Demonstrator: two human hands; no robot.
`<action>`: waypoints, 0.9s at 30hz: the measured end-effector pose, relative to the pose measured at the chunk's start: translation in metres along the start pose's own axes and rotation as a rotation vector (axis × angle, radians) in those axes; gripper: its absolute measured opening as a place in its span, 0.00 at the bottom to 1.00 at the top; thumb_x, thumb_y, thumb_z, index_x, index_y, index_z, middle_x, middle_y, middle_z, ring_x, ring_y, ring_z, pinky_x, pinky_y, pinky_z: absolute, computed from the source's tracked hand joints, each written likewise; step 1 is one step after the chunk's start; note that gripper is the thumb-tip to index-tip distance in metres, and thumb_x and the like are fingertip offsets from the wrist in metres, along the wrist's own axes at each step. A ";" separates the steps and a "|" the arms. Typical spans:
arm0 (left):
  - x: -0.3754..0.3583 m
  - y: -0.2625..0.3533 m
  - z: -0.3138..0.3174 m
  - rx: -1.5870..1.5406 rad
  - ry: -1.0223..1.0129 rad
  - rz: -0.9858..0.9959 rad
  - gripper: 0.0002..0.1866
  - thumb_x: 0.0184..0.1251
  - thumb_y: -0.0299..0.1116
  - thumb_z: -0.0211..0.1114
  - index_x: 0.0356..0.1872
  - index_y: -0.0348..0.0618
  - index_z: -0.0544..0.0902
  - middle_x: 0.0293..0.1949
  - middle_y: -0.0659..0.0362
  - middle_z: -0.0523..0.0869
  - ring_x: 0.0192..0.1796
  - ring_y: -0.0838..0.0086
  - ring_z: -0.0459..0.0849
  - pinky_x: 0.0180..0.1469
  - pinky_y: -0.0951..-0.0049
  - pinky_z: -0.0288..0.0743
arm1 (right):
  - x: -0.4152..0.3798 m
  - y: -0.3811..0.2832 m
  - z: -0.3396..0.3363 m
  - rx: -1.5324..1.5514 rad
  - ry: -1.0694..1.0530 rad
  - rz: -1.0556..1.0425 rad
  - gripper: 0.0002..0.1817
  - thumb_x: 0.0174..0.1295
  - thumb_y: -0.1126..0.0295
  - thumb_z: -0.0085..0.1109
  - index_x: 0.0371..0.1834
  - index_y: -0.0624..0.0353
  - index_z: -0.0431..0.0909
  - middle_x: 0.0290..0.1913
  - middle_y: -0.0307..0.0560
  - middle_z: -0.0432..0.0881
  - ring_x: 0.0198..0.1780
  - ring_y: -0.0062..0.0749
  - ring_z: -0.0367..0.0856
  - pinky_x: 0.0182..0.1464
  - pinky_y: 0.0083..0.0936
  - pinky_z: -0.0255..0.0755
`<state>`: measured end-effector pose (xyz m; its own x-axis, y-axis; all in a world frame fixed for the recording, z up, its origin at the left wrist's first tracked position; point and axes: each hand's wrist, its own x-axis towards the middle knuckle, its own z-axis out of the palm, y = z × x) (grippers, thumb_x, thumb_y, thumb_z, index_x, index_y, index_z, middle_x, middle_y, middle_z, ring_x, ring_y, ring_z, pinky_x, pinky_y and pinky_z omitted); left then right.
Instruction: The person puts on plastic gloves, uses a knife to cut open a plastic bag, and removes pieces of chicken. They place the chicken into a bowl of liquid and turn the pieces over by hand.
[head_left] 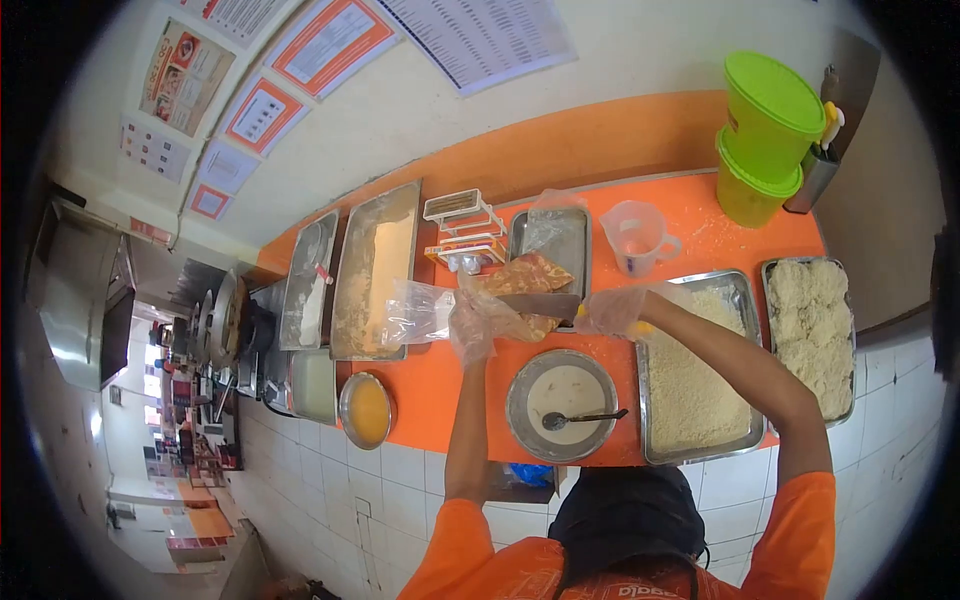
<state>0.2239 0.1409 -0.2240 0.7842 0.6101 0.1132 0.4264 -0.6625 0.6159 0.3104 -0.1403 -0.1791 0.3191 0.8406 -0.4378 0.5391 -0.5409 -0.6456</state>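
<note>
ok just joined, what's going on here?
At an orange table, a person's gloved left hand grips a plastic bag with brownish contents. Their gloved right hand holds a knife, its blade across the bag; can't tell if it's cutting. Closer to the person sits a bowl of whitish liquid with a spoon in it. Right of that are a tray of crumbs and, farthest right, crumb-coated pieces.

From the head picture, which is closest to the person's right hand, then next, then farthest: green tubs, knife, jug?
Starting from the right hand:
1. Knife: held in it, blade pointing left.
2. Jug: just beyond, toward the wall.
3. Green tubs: stacked at the table's far right corner.
</note>
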 end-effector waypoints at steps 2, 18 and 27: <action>0.008 -0.014 0.012 -0.005 -0.006 0.020 0.22 0.80 0.49 0.43 0.49 0.39 0.75 0.37 0.40 0.85 0.41 0.43 0.85 0.42 0.49 0.79 | 0.013 0.006 0.003 0.173 -0.067 0.035 0.17 0.71 0.54 0.53 0.28 0.52 0.75 0.17 0.35 0.71 0.18 0.25 0.74 0.19 0.27 0.64; 0.034 -0.040 0.037 -0.269 0.094 0.089 0.18 0.80 0.38 0.46 0.50 0.35 0.78 0.36 0.41 0.86 0.41 0.47 0.86 0.43 0.52 0.78 | 0.004 -0.038 0.074 0.697 0.252 0.036 0.27 0.73 0.45 0.51 0.35 0.63 0.76 0.18 0.41 0.74 0.19 0.27 0.75 0.19 0.29 0.66; 0.024 -0.023 0.032 0.048 0.022 0.211 0.19 0.79 0.39 0.47 0.42 0.31 0.80 0.30 0.48 0.86 0.33 0.58 0.86 0.33 0.59 0.78 | 0.044 -0.032 0.094 0.496 0.345 -0.189 0.27 0.73 0.45 0.50 0.35 0.62 0.76 0.20 0.43 0.76 0.20 0.27 0.76 0.18 0.29 0.68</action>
<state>0.2474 0.1569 -0.2606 0.8484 0.4648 0.2534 0.2755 -0.7963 0.5386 0.2336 -0.0888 -0.2365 0.5310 0.8396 -0.1144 0.2116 -0.2621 -0.9415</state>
